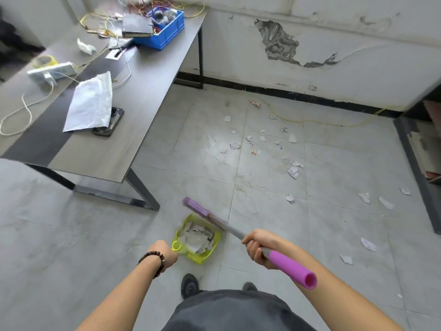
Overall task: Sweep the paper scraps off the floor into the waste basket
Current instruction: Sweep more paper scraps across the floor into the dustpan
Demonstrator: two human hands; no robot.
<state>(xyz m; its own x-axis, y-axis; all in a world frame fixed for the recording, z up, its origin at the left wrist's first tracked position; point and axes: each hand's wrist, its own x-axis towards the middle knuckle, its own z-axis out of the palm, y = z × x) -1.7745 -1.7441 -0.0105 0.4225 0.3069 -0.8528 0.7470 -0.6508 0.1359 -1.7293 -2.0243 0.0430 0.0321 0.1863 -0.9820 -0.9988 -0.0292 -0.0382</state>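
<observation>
A yellow-green dustpan [212, 244] hangs low over the tiled floor just in front of my feet, holding a heap of white paper scraps [195, 237]. My left hand [167, 255] is closed around the dustpan's handle, near its hanging ring. My right hand [259, 247] grips a broom [205, 212] by its grey shaft, just below the pink grip. The purple broom head rests at the dustpan's far edge. Several loose paper scraps [293, 172] lie scattered over the floor ahead and to the right. No waste basket is in view.
A grey desk [143, 96] stands at the left, its metal leg [143, 189] close to the dustpan. On it lie cables, a blue bin [167, 32], a phone and a paper sheet. A yellow cable [310, 120] runs along the peeling wall. Dark furniture [420, 168] borders the right.
</observation>
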